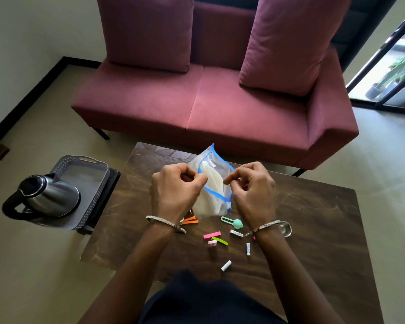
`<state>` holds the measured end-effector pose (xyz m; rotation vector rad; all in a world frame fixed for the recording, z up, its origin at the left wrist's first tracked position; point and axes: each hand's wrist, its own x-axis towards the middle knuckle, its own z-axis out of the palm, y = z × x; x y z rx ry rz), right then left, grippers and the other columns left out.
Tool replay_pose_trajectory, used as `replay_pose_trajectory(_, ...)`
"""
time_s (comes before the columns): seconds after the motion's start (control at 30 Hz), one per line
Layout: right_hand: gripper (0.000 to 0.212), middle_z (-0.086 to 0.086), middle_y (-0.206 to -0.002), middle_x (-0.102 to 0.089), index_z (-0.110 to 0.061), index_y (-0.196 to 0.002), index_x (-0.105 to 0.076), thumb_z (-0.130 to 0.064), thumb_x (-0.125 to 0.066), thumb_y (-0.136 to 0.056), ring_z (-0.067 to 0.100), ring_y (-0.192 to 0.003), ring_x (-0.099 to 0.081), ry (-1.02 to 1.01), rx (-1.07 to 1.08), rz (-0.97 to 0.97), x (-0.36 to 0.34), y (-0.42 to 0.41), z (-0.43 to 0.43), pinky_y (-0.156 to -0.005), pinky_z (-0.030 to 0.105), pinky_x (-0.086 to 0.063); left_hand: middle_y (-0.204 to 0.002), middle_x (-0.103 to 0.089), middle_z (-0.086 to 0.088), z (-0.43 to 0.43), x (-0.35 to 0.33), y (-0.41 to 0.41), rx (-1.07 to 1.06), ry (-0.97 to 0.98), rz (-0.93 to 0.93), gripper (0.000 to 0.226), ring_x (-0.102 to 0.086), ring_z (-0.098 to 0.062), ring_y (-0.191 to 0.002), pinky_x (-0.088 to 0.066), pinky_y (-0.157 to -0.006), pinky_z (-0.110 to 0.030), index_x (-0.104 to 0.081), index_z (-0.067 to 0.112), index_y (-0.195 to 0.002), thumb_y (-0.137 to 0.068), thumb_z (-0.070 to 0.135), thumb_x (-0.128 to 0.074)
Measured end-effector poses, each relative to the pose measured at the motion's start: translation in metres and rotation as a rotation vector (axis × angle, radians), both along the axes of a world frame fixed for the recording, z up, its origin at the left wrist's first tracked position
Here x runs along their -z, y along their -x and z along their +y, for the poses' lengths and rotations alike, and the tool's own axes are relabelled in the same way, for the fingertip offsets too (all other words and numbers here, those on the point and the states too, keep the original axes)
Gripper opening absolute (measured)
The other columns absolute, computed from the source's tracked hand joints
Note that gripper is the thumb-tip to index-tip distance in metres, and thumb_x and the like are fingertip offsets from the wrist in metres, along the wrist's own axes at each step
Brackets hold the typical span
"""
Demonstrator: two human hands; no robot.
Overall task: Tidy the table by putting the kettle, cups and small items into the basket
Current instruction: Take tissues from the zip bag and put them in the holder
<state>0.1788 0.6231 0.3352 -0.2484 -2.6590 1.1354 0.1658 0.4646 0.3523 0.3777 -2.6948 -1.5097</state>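
Bag: clear, blue-edged, with pale contents; being held above the table between both hands, its mouth being pinched at either side.

Left hand: being kept curled, fingertips gripping the bag's left edge. Bracelet being worn at the wrist.

Right hand: being kept curled, fingertips gripping the bag's right edge.

Small items: being left on the table just below and between the wrists. Orange clip near the left wrist; teal clip near the right wrist; pink clip, green clip and white pieces nearer the body.

Spoon: being partly hidden behind the right wrist.

Kettle: steel, black-handled; being carried in the grey basket, well left of the left hand, beside the table.

Sofa: maroon, beyond the table.
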Motion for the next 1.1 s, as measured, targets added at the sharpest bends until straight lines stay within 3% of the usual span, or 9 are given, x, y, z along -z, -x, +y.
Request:
replay_pose_trajectory(0.1, 0.024, -0.001, -0.121, -0.063, -0.02, -0.101, -0.08, -0.008, -0.07, -0.083, 0.015, -0.113, -0.06, 0.0, -0.173, -0.147, 0.001, 0.006, -0.008, -0.098, 0.03, -0.047, -0.054, -0.065, 0.011, 0.013, -0.006, -0.009, 0.077, 0.203, 0.121, 0.018, -0.063, -0.005, -0.055, -0.055, -0.06, -0.029, -0.067, 0.024, -0.064, -0.066, 0.042, -0.065)
replay_pose_trajectory(0.23, 0.046, 0.0, -0.129, -0.064, -0.01, -0.121, -0.071, -0.016, -0.08, -0.077, 0.013, -0.116, -0.061, 0.038, -0.215, -0.156, -0.003, 0.015, -0.009, -0.091, 0.006, -0.04, -0.054, -0.062, 0.01, 0.022, -0.008, -0.018, 0.144, 0.258, 0.269, 0.018, -0.06, -0.006, -0.053, -0.051, -0.056, -0.027, -0.062, 0.021, -0.063, -0.07, 0.037, -0.063)
replay_pose_trajectory(0.37, 0.078, -0.007, -0.131, -0.06, -0.014, -0.13, -0.066, -0.029, -0.095, -0.059, 0.0, -0.11, -0.062, 0.134, -0.236, -0.137, -0.006, 0.017, 0.004, -0.087, 0.002, -0.044, -0.058, -0.065, 0.005, 0.001, 0.008, -0.009, 0.003, -0.081, 0.231, 0.02, -0.065, -0.012, -0.058, -0.054, -0.057, -0.033, -0.064, 0.018, -0.064, -0.071, 0.035, -0.058)
replay_pose_trajectory(0.43, 0.091, -0.01, -0.128, -0.06, -0.015, -0.132, -0.064, -0.034, -0.099, -0.05, -0.006, -0.103, -0.06, 0.201, -0.281, -0.15, -0.01, 0.016, 0.01, -0.078, -0.001, -0.044, -0.071, -0.069, 0.005, -0.016, 0.028, 0.007, -0.143, -0.317, 0.064, 0.018, -0.066, -0.018, -0.073, -0.055, -0.068, -0.036, -0.069, 0.019, -0.075, -0.073, 0.034, -0.059)
replay_pose_trajectory(0.5, 0.092, -0.011, -0.125, -0.061, -0.016, -0.131, -0.065, -0.033, -0.099, -0.047, -0.001, -0.103, -0.063, 0.252, -0.305, -0.172, -0.014, 0.016, 0.014, -0.082, 0.009, -0.052, -0.095, -0.066, 0.003, -0.033, 0.051, 0.021, -0.208, -0.578, -0.205, 0.024, -0.059, -0.019, -0.093, -0.047, -0.075, -0.035, -0.069, 0.02, -0.102, -0.08, 0.03, -0.064)
replay_pose_trajectory(0.6, 0.084, -0.003, -0.123, -0.065, -0.015, -0.127, -0.067, -0.019, -0.099, -0.049, 0.015, -0.106, -0.069, 0.423, -0.333, -0.204, -0.017, 0.015, 0.019, -0.084, 0.025, -0.059, -0.115, -0.064, -0.003, -0.052, 0.084, 0.025, -0.054, -0.963, -0.56, 0.039, -0.06, -0.022, -0.102, -0.049, -0.081, -0.037, -0.067, 0.021, -0.115, -0.085, 0.046, -0.061)
replay_pose_trajectory(0.73, 0.071, 0.011, -0.114, -0.07, -0.015, -0.126, -0.064, 0.004, -0.09, -0.062, 0.018, -0.085, -0.077, 0.703, -0.391, -0.238, -0.018, 0.012, 0.025, -0.072, 0.021, -0.059, -0.137, -0.059, -0.008, -0.052, 0.107, 0.012, 0.164, -1.343, -0.637, 0.053, -0.056, -0.03, -0.126, -0.051, -0.092, -0.048, -0.054, 0.017, -0.138, -0.093, 0.045, -0.055)
replay_pose_trajectory(0.87, 0.081, -0.005, -0.119, -0.07, -0.023, -0.125, -0.059, -0.035, -0.093, -0.052, 0.012, -0.105, -0.071, 0.489, -0.304, -0.144, -0.021, 0.009, 0.031, -0.081, 0.027, -0.061, -0.135, -0.06, -0.011, -0.044, 0.108, 0.009, 0.065, -1.386, -0.526, 0.047, -0.059, -0.029, -0.122, -0.055, -0.09, -0.048, -0.056, 0.017, -0.136, -0.092, 0.033, -0.059)
replay_pose_trajectory(1.1, 0.049, -0.011, -0.117, -0.063, -0.007, -0.098, -0.075, -0.035, -0.089, -0.06, 0.003, -0.108, -0.062, 0.298, -0.255, -0.138, -0.013, 0.009, 0.035, -0.085, 0.022, -0.059, -0.136, -0.059, -0.009, -0.049, 0.102, 0.008, 0.043, -1.311, -0.399, 0.038, -0.057, -0.028, -0.125, -0.047, -0.102, -0.052, -0.063, 0.021, -0.129, -0.092, 0.03, -0.059)
